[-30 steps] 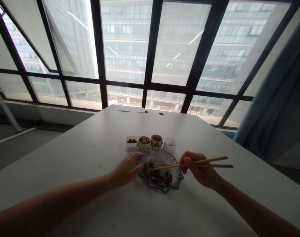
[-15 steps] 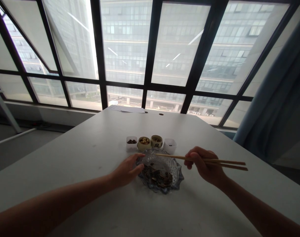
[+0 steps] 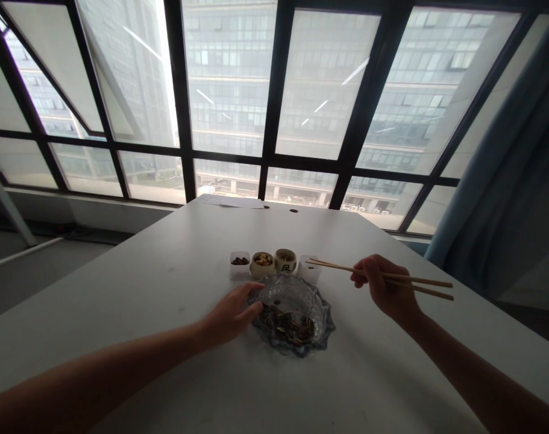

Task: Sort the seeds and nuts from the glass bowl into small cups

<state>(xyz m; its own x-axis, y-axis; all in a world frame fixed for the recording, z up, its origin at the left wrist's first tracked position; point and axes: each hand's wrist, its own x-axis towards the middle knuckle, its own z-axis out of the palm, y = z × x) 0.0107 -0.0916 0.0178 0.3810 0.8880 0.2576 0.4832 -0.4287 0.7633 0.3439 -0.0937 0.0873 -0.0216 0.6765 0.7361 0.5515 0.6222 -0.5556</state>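
My right hand [image 3: 385,286] is closed around a pair of wooden chopsticks [image 3: 414,282]. Their tips reach left over the small white cup [image 3: 309,274] at the right of a row; whether they pinch anything is too small to tell. My left hand [image 3: 233,314] grips the left rim of a scalloped clear glass bowl [image 3: 323,313], thumb and fingers on its edge. Dark and brown pieces, perhaps seed shells [image 3: 287,325], lie in the bowl. A small dark piece [image 3: 277,302] sits apart from them inside it.
Left of that white cup stand a tan cup with a dark character [image 3: 285,263], a tan cup of light-brown nuts [image 3: 262,263] and a white cup with dark pieces [image 3: 240,269]. Papers [image 3: 238,203] lie at the far end of the white table [image 3: 179,271].
My right hand has moved up and slightly right. The chopstick tips have gone from above the glass bowl to the right white cup. My left hand stays on the bowl's rim.
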